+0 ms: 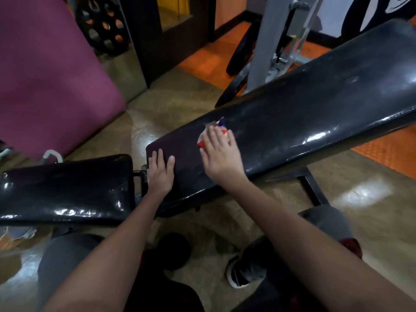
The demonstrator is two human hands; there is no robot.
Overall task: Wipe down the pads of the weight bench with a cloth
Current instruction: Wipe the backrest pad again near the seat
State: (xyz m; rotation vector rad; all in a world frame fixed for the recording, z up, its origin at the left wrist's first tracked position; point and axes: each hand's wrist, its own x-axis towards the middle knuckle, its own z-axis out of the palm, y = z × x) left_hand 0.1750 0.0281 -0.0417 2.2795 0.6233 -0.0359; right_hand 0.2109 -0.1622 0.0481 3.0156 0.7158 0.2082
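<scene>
The long black back pad (pixel 304 113) of the weight bench slopes up to the right. A shorter black seat pad (pixel 65 188) lies to its left across a narrow gap. My right hand (pixel 219 152) lies flat with straight fingers on a red, white and blue cloth (pixel 212 131), pressing it onto the lower part of the back pad. My left hand (pixel 160 170) rests flat on the pad's lower end, fingers straight, holding nothing. Most of the cloth is hidden under my right hand.
A purple mat (pixel 49 70) leans at the left. Black weight plates (pixel 103 23) stand behind it. A grey machine frame (pixel 267 48) rises behind the bench. The bench's black metal leg (pixel 313 188) runs along the floor at right. My knees and a shoe (pixel 240 273) are below.
</scene>
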